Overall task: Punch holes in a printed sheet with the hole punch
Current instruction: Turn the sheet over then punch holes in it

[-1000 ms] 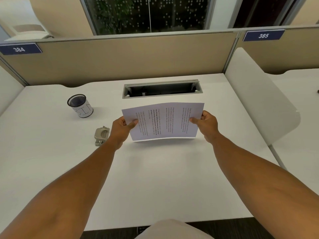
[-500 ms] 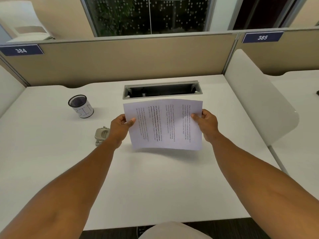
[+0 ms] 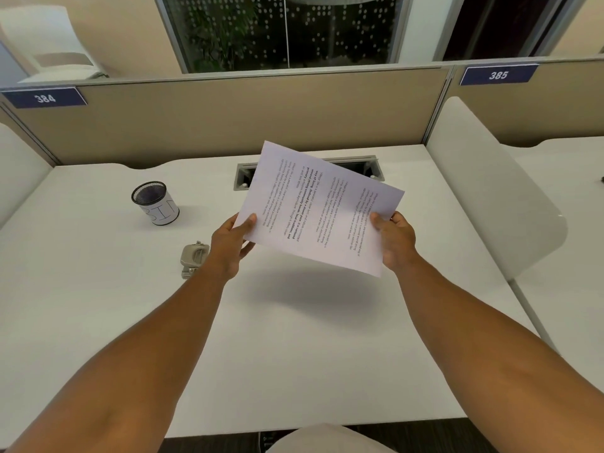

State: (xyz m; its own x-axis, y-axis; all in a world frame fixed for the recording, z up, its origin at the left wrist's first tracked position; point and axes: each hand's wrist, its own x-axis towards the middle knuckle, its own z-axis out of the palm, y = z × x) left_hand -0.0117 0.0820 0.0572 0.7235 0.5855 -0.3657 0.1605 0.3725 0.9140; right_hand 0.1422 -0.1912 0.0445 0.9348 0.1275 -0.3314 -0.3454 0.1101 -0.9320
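At the near edge of the white desk [image 3: 294, 354], both forearms reach in from about 7 and 5 o'clock toward the middle. The left hand [image 3: 228, 245] pinches the printed sheet [image 3: 322, 207] at its near left corner, thumb on top and fingers beneath; the right hand [image 3: 395, 241] grips the sheet's right edge the same way. The sheet hangs in the air above the desk centre, clear of the surface, with its shadow falling on the desk below it.

The sheet is tilted, its far corner raised toward 12 o'clock over the cable slot [image 3: 309, 173]. The edge that runs between the two hands slopes down from 10 o'clock to 4 o'clock, and the lines of print run roughly toward 5 o'clock, so the page is turned sideways to the person. Which edge is the longer one is hard to judge under the wide-angle view.

Left of the left hand, at about 9 o'clock and partly hidden by the wrist, the hole punch [image 3: 192, 258] lies on the desk, untouched. Farther out, at about 10 o'clock, stands a mesh cup [image 3: 155, 202].

No holes show in the sheet, so punching looks not yet begun: the sheet must still be brought to the punch, an edge fed in and the lever pressed.
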